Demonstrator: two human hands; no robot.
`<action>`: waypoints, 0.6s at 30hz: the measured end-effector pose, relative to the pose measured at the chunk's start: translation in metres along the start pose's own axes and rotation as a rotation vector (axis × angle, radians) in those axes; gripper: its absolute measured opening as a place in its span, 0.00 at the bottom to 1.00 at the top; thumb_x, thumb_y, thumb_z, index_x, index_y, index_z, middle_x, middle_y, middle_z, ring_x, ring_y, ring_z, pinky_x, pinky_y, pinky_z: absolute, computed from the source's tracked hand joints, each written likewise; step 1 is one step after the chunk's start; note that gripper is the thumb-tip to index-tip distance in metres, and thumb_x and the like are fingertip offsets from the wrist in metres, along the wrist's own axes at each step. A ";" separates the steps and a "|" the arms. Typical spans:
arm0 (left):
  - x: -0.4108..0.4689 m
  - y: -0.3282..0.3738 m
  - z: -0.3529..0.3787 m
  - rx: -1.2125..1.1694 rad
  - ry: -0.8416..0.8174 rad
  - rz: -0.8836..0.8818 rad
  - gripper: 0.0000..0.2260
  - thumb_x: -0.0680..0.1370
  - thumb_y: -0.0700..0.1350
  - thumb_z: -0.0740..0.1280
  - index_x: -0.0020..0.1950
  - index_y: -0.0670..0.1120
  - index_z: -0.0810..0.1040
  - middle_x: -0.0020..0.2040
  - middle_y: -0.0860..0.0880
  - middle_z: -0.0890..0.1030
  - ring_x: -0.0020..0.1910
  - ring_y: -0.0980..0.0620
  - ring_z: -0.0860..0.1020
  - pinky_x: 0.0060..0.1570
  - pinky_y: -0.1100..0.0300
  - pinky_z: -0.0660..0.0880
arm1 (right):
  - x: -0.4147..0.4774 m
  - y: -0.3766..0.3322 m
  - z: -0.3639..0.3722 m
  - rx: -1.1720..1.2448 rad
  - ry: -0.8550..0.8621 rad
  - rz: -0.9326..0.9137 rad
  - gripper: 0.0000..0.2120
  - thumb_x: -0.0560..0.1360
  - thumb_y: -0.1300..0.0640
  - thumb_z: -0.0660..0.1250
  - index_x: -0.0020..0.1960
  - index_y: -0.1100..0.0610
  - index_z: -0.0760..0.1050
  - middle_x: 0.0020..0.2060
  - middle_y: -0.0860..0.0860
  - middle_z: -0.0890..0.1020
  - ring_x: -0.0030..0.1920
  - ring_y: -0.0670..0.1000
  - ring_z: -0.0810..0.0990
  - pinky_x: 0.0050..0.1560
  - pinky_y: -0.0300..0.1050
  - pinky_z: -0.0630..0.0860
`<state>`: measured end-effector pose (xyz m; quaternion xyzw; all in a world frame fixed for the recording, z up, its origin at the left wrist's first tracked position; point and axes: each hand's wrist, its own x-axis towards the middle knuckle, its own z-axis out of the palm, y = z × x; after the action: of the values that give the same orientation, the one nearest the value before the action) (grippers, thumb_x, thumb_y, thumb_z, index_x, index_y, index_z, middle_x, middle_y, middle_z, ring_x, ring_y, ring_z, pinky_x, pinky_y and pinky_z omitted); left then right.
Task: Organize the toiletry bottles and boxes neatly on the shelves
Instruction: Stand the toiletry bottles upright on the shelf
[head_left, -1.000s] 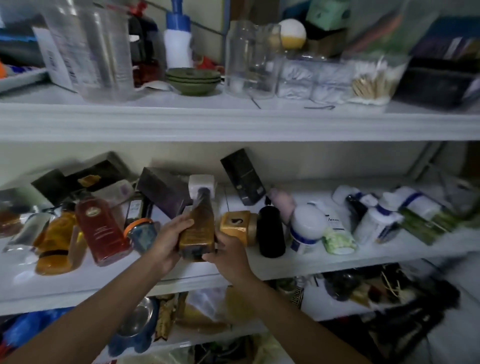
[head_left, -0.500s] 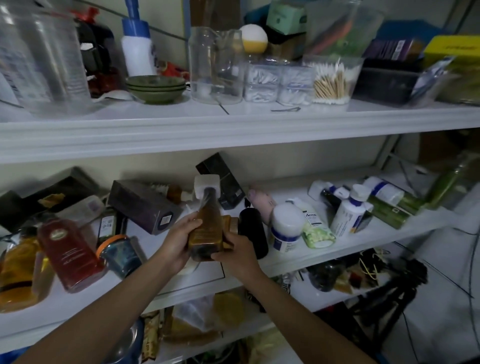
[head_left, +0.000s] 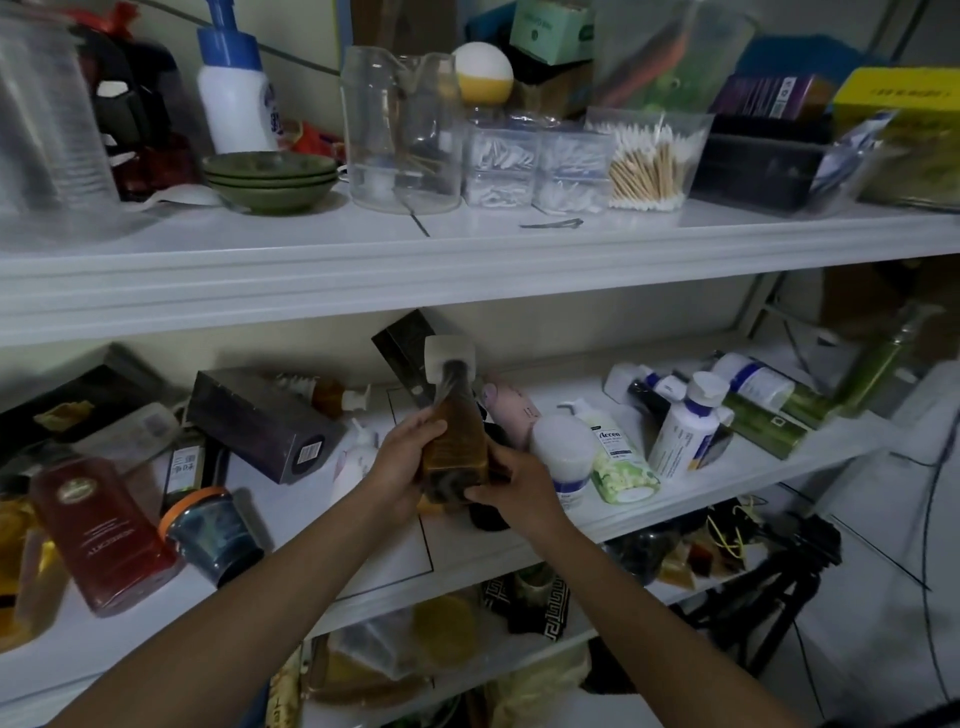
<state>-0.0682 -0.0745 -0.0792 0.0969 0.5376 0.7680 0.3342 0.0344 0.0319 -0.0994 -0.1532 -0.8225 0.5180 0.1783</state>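
Two-handed grip | left hand (head_left: 400, 462), right hand (head_left: 519, 488) clasp amber bottle (head_left: 457, 436) | white cap (head_left: 450, 356) uppermost

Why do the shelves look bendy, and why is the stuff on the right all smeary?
Head view: the wide-angle lens bows the edge of the upper shelf. Head view, right side: the green bottles are smeared, likely motion blur. Head view, middle: the amber bottle gripped by the left hand and right hand is soft too, while the cotton swabs look fairly sharp. The light is dim overall.

Amber bottle (head_left: 456, 441) with white cap, red bottle (head_left: 101, 535), green bowls (head_left: 270, 179), white shelf (head_left: 467, 254)
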 end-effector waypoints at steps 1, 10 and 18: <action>0.002 0.000 0.004 0.004 -0.008 0.001 0.14 0.79 0.37 0.61 0.64 0.42 0.75 0.53 0.40 0.81 0.51 0.43 0.80 0.50 0.53 0.77 | 0.001 0.001 -0.005 -0.008 0.000 0.006 0.24 0.66 0.68 0.73 0.62 0.58 0.75 0.53 0.55 0.82 0.55 0.54 0.79 0.60 0.49 0.75; 0.033 -0.012 0.068 -0.002 0.076 0.058 0.12 0.80 0.40 0.61 0.62 0.44 0.75 0.54 0.40 0.81 0.49 0.45 0.80 0.46 0.53 0.77 | 0.036 0.027 -0.074 0.012 -0.089 -0.066 0.23 0.66 0.70 0.72 0.60 0.60 0.76 0.47 0.51 0.81 0.46 0.45 0.78 0.45 0.25 0.71; 0.065 -0.037 0.150 -0.031 0.160 0.101 0.12 0.79 0.38 0.61 0.62 0.40 0.73 0.52 0.39 0.79 0.47 0.46 0.79 0.49 0.53 0.77 | 0.066 0.066 -0.156 0.049 -0.155 -0.082 0.18 0.64 0.71 0.72 0.54 0.65 0.78 0.46 0.56 0.83 0.49 0.54 0.81 0.53 0.45 0.76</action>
<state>-0.0260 0.0868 -0.0651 0.0572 0.5451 0.7973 0.2527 0.0507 0.2120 -0.0880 -0.0742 -0.8265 0.5405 0.1388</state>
